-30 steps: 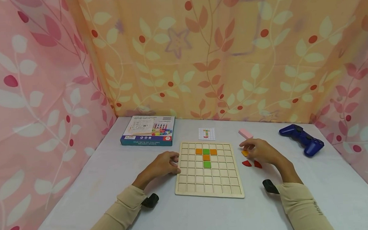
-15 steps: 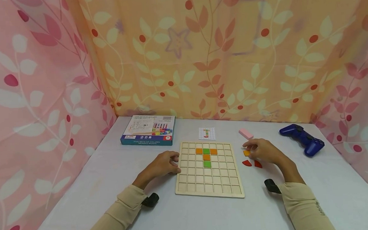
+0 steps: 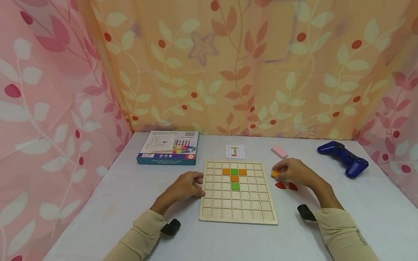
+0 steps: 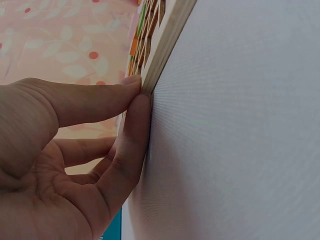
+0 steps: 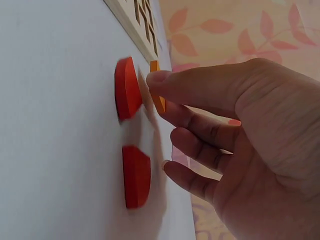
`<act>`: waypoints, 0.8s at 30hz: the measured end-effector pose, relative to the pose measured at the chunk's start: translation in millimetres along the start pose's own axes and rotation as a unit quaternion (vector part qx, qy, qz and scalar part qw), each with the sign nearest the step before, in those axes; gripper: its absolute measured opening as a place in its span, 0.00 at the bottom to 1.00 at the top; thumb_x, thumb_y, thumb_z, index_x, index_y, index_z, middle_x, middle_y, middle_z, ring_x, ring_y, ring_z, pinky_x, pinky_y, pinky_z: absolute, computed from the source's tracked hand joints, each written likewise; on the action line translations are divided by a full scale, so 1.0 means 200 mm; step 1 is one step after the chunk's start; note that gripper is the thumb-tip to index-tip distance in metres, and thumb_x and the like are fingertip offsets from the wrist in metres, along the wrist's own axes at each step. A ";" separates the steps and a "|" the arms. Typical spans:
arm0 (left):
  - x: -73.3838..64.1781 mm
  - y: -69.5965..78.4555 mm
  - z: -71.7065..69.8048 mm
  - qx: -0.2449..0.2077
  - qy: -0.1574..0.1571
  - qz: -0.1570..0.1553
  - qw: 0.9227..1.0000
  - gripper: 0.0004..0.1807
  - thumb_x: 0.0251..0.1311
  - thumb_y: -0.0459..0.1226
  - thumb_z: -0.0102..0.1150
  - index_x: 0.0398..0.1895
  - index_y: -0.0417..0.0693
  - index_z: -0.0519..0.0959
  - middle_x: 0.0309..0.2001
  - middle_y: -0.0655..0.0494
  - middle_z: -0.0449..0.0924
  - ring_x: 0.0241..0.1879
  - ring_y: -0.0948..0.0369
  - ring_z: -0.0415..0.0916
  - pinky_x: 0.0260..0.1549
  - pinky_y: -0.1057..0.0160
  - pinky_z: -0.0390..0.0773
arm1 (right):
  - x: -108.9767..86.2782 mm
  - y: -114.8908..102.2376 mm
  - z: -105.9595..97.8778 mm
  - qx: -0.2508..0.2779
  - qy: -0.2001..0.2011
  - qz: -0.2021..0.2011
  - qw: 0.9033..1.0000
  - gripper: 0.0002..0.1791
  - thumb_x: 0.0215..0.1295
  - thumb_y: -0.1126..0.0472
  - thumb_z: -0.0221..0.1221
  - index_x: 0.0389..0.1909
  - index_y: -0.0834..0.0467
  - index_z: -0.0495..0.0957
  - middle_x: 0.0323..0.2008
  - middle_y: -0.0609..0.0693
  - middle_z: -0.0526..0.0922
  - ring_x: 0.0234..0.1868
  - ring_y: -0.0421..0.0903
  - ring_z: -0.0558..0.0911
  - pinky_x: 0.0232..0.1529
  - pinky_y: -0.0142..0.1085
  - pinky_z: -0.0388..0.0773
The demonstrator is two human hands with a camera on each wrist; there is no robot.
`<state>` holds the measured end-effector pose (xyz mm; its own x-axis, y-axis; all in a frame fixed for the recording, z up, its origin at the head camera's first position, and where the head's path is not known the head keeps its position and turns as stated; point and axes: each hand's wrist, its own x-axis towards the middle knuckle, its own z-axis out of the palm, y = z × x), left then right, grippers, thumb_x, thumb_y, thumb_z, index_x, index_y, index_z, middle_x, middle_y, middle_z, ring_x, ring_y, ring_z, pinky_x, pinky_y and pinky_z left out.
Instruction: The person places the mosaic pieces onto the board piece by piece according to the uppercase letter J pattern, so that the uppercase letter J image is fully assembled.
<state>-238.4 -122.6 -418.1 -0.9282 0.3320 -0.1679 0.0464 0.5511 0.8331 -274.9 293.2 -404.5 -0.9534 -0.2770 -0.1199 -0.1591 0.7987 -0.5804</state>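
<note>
My left hand [image 3: 181, 186] pinches the left edge of a wooden grid board [image 3: 238, 214] between thumb and index finger; the left wrist view shows the thumb [image 4: 100, 102] at the rim. Orange and green square tiles form a T on the board, a lower green tile [image 3: 235, 186] ending its stem. To the right of the board, my right hand [image 3: 298, 172] pinches an orange square tile [image 5: 159, 103] between thumb and forefinger, close above the table. Nearer me lie two red curved-edge pieces, the left red piece [image 3: 280, 186] and the right red piece [image 3: 292, 186].
Behind the board lies a small pattern card [image 3: 240, 154] printed with a coloured figure on a grid. A boxed bead set [image 3: 166, 161] sits at the back left. Back right are a pink block [image 3: 279, 152] and a blue game controller [image 3: 343, 159]. Patterned curtains [image 3: 193, 77] surround the table.
My right hand has picked up the orange tile from the table, after shifting a little right and then back left. The left hand and the board stay where they were.
</note>
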 end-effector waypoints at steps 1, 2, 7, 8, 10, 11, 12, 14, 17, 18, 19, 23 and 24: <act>0.00 0.00 0.00 0.000 0.000 -0.001 1.000 0.37 0.57 0.29 0.77 0.71 0.33 0.74 0.50 0.49 0.79 0.44 0.59 0.81 0.45 0.61 0.86 | 0.00 -0.01 0.01 0.001 -0.002 -0.002 1.000 0.21 0.63 0.59 0.71 0.56 0.62 0.87 0.44 0.52 0.86 0.42 0.49 0.78 0.41 0.37 0.78; 0.00 0.00 0.00 0.001 0.000 -0.002 1.000 0.37 0.57 0.29 0.77 0.71 0.33 0.74 0.50 0.50 0.79 0.44 0.59 0.81 0.45 0.61 0.86 | 0.01 -0.02 0.01 -0.001 -0.004 -0.008 1.000 0.21 0.62 0.59 0.72 0.55 0.61 0.87 0.44 0.52 0.86 0.43 0.49 0.78 0.41 0.37 0.78; 0.00 0.00 0.00 0.004 0.000 -0.003 1.000 0.37 0.57 0.29 0.76 0.71 0.33 0.74 0.50 0.50 0.79 0.44 0.59 0.81 0.45 0.61 0.86 | 0.02 -0.10 0.05 0.002 -0.012 -0.034 0.999 0.20 0.61 0.58 0.72 0.54 0.59 0.87 0.41 0.50 0.84 0.42 0.49 0.77 0.41 0.39 0.77; 0.00 0.00 0.00 0.005 0.000 -0.004 1.000 0.37 0.57 0.29 0.77 0.71 0.34 0.74 0.50 0.50 0.79 0.44 0.59 0.81 0.46 0.61 0.86 | 0.02 -0.12 0.06 0.004 -0.014 -0.041 0.999 0.20 0.60 0.58 0.72 0.53 0.59 0.87 0.41 0.50 0.83 0.41 0.49 0.77 0.41 0.39 0.76; 0.00 0.00 0.00 0.003 0.001 -0.008 1.000 0.37 0.58 0.29 0.77 0.71 0.34 0.74 0.50 0.50 0.79 0.45 0.58 0.81 0.46 0.62 0.86 | 0.02 -0.15 0.07 0.007 -0.019 -0.053 0.998 0.19 0.60 0.58 0.72 0.52 0.58 0.87 0.40 0.50 0.83 0.41 0.48 0.77 0.40 0.38 0.76; 0.00 0.00 0.00 0.003 0.001 -0.009 1.000 0.37 0.58 0.29 0.76 0.71 0.34 0.74 0.50 0.50 0.79 0.45 0.58 0.81 0.46 0.62 0.86 | 0.02 -0.16 0.08 0.011 -0.021 -0.057 0.998 0.18 0.61 0.59 0.72 0.52 0.58 0.87 0.40 0.50 0.82 0.40 0.48 0.77 0.38 0.38 0.76; 0.00 0.00 0.00 0.004 0.001 -0.008 1.000 0.37 0.58 0.29 0.76 0.71 0.34 0.74 0.50 0.50 0.79 0.45 0.58 0.81 0.46 0.61 0.86 | 0.02 -0.18 0.09 0.012 -0.023 -0.063 0.998 0.18 0.61 0.59 0.72 0.51 0.58 0.87 0.39 0.50 0.82 0.39 0.48 0.77 0.38 0.37 0.76; 0.00 0.01 0.00 0.004 0.002 -0.009 1.000 0.37 0.58 0.29 0.76 0.71 0.34 0.74 0.50 0.50 0.79 0.44 0.58 0.81 0.46 0.61 0.86 | 0.02 -0.21 0.11 0.013 -0.028 -0.078 0.996 0.17 0.60 0.60 0.72 0.50 0.58 0.88 0.39 0.49 0.82 0.40 0.48 0.77 0.38 0.36 0.76; 0.00 0.01 0.00 0.004 0.003 -0.008 1.000 0.37 0.58 0.29 0.77 0.71 0.34 0.74 0.50 0.49 0.79 0.44 0.58 0.81 0.46 0.61 0.86 | 0.03 -0.25 0.14 0.010 -0.034 -0.100 0.994 0.15 0.61 0.60 0.73 0.49 0.58 0.88 0.40 0.48 0.84 0.41 0.48 0.78 0.41 0.37 0.76; 0.00 0.01 0.00 0.005 0.003 -0.007 1.000 0.37 0.57 0.29 0.77 0.71 0.33 0.74 0.50 0.49 0.79 0.44 0.59 0.81 0.46 0.61 0.86 | 0.03 -0.26 0.15 0.006 -0.036 -0.109 0.993 0.15 0.61 0.59 0.73 0.49 0.58 0.88 0.40 0.48 0.85 0.43 0.48 0.78 0.44 0.37 0.76; 0.00 0.01 0.01 0.005 0.004 -0.008 1.000 0.37 0.58 0.29 0.77 0.71 0.34 0.74 0.50 0.49 0.79 0.44 0.59 0.81 0.46 0.61 0.86 | 0.03 -0.28 0.16 0.004 -0.039 -0.113 0.993 0.15 0.61 0.59 0.73 0.48 0.57 0.89 0.41 0.47 0.86 0.44 0.48 0.78 0.46 0.38 0.76; 0.00 0.00 0.01 0.004 0.005 -0.007 1.000 0.37 0.57 0.29 0.77 0.71 0.33 0.74 0.49 0.50 0.79 0.44 0.59 0.81 0.45 0.62 0.87 | 0.03 -0.33 0.20 -0.008 -0.049 -0.128 0.991 0.14 0.62 0.57 0.74 0.48 0.56 0.90 0.43 0.45 0.86 0.46 0.47 0.77 0.49 0.39 0.77; 0.00 0.00 0.01 0.004 0.005 -0.006 1.000 0.37 0.57 0.29 0.77 0.71 0.33 0.74 0.49 0.50 0.79 0.43 0.59 0.81 0.44 0.62 0.87 | 0.03 -0.34 0.21 -0.010 -0.052 -0.136 0.989 0.14 0.63 0.57 0.75 0.47 0.56 0.90 0.42 0.45 0.86 0.46 0.47 0.76 0.49 0.39 0.77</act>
<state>-237.9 -121.3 -418.0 -0.9323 0.3174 -0.1735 0.0373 0.5613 0.8268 -258.9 214.5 -398.9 -0.8432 -0.5358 -0.0442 -0.4123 0.6973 -0.5863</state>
